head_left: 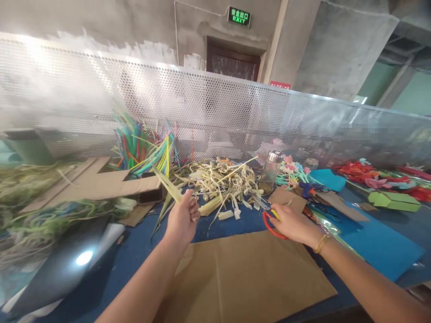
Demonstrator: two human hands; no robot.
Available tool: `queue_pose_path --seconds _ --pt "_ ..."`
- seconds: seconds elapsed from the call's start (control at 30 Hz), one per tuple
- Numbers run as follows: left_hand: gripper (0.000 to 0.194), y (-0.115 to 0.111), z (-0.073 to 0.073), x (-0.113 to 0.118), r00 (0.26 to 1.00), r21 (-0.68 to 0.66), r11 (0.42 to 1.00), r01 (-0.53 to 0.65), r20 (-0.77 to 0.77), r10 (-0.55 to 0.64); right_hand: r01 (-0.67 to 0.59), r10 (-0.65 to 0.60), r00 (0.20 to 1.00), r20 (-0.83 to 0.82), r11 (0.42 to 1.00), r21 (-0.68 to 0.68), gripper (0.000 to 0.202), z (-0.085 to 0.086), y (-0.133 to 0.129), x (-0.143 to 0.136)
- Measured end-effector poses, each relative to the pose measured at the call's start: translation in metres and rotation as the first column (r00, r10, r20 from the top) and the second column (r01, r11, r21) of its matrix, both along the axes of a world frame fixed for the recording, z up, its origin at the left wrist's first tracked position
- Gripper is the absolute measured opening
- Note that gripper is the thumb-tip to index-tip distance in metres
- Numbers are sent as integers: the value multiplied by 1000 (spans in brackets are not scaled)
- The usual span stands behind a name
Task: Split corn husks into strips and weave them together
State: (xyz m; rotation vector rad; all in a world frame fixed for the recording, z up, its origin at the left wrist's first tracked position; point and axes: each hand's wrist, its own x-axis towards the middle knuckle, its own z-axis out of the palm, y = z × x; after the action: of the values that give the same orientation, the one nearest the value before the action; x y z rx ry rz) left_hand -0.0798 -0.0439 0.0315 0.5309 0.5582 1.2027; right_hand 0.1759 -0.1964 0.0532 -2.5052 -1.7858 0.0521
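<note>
gripped in left hand [182,217]: leaf strip [170,186], likely raised for a clear view; right hand [291,222] holds scissors [274,229] near the scraps [229,179], blade opening unclear.

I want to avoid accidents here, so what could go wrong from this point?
The red-and-yellow-handled scissors in the right hand point toward the tangled pile of pale, leafy strips and might snag it. The clear bottle with a silver lid stands just beyond that hand, so a careless reach could tip it. The long, pale green strip in the left hand looks thin and might split.
</note>
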Motion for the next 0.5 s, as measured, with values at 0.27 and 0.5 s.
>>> queue_pose_path --seconds 0.27,0.5 --pt "16 6 3 -4 990 -105 990 -94 91 103 24 4 971 241 993 -112 24 -11 42 -13" --pt "23 8 -7 0 980 -91 983 -158 105 167 -271 233 921 312 959 84 31 17 79 -57"
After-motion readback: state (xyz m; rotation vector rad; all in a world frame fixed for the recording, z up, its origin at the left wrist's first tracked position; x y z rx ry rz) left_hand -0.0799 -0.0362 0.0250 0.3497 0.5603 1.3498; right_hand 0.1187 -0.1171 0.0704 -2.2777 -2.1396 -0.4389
